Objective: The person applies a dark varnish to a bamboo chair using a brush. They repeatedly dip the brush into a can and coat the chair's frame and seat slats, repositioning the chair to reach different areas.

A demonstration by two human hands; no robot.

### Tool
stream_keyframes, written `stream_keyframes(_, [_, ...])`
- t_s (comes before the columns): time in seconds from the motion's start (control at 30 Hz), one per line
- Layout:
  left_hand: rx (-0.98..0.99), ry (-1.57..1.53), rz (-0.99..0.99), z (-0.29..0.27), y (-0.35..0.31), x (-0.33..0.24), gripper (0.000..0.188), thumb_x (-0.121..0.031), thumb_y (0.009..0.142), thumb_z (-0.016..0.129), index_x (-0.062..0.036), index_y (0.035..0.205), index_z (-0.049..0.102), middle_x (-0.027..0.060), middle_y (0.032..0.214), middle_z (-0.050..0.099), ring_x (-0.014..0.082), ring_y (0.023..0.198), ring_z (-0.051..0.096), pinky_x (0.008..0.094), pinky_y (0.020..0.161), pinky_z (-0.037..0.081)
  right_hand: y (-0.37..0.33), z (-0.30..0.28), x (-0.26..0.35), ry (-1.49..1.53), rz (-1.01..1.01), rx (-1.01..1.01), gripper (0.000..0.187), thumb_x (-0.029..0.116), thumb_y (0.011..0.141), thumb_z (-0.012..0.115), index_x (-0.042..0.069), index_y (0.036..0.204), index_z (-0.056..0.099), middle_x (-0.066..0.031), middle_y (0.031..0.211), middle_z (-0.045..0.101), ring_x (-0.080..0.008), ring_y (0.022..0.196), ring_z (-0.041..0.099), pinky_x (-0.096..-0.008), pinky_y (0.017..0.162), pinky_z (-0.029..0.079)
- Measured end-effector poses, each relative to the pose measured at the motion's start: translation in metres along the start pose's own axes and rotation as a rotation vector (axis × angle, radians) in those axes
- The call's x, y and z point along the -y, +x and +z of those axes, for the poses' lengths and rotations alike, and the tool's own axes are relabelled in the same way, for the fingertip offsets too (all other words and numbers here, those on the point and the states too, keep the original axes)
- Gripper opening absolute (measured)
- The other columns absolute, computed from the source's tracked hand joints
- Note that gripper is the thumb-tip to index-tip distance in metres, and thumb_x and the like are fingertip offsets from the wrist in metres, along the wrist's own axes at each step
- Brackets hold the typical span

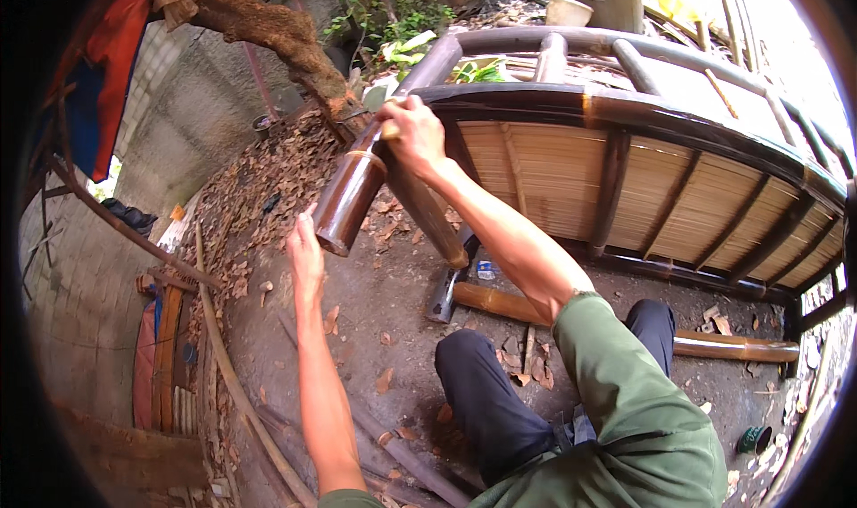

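A bamboo bench, dark and glossy, stands tipped in front of me, with its slatted panel facing me. At its left end a thick brown bamboo post slants down toward me. My left hand grips this post along its left side near the cut lower end; part of the fingers is hidden. Higher up, my right hand is closed at the top of the post by the curved rail. Something small and yellowish shows at its fingers, too little to name. A lighter bamboo brace runs down below it.
A rough tree trunk leans in behind the post. Dry leaves cover the ground at left, beside long bamboo poles. A bamboo crossbar lies low before my knees. A dark green cup rests at lower right.
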State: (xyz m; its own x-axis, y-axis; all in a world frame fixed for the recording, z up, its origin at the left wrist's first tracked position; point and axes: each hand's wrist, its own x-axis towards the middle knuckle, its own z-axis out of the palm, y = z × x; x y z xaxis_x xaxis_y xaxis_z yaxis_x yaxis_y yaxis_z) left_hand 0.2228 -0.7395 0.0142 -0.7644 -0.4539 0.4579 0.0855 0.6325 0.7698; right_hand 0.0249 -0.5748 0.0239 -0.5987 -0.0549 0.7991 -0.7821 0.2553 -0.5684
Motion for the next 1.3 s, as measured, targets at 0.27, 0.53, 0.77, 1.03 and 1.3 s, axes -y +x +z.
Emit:
stream_keyframes(0.27, [-0.104,0.176,-0.009,-0.019,-0.008,0.013,0.048,-0.034,0.106,0.034,-0.0005,0.129,0.06,0.0187,0.123,0.064,0.0268,0.114,0.06,0.0371,0.098,0.044,-0.042,-0.152,-0.029,-0.156,-0.033,-0.255,0.021,0.003,0.081,0.066,0.015,0.098,0.071,-0.0082,0.093,0.069,-0.024,0.09,0.064,-0.0353,0.08,0.053])
stream_keyframes(0.53, [-0.117,0.126,0.156,0.0,0.016,0.047,0.047,-0.032,0.106,0.035,0.0018,0.126,0.061,0.0163,0.122,0.065,0.0251,0.108,0.06,0.0369,0.097,0.044,-0.065,-0.276,-0.038,-0.315,-0.101,-0.304,0.021,0.0,0.084,0.064,0.014,0.098,0.071,-0.0105,0.09,0.069,-0.0275,0.084,0.067,-0.0371,0.077,0.055])
stream_keyframes(0.77, [-0.132,0.064,0.101,-0.007,0.018,0.058,0.049,-0.034,0.106,0.034,0.0014,0.129,0.059,0.0154,0.128,0.062,0.0262,0.118,0.056,0.0375,0.103,0.039,-0.095,-0.522,-0.089,-0.64,-0.039,-0.47,0.014,0.005,0.09,0.067,0.008,0.102,0.073,-0.0043,0.101,0.071,-0.0133,0.089,0.067,-0.0287,0.081,0.055])
stream_keyframes(1.03, [-0.173,0.102,0.057,0.002,0.029,0.078,0.051,-0.035,0.106,0.029,-0.0015,0.13,0.059,0.0135,0.13,0.061,0.0266,0.12,0.055,0.0368,0.104,0.038,-0.111,-0.634,-0.072,-0.99,0.207,-0.579,0.027,0.0,0.086,0.054,0.011,0.101,0.074,-0.0098,0.096,0.073,-0.021,0.086,0.069,-0.0316,0.077,0.055])
stream_keyframes(1.3, [-0.222,-0.043,-0.105,0.005,0.045,0.099,0.052,-0.041,0.103,0.032,-0.0062,0.131,0.059,0.0144,0.128,0.06,0.0292,0.113,0.059,0.0394,0.095,0.046,-0.132,-0.742,-0.108,-0.526,0.214,-0.624,0.022,0.013,0.089,0.069,0.011,0.111,0.071,-0.0066,0.105,0.073,-0.0139,0.089,0.069,-0.0286,0.077,0.058])
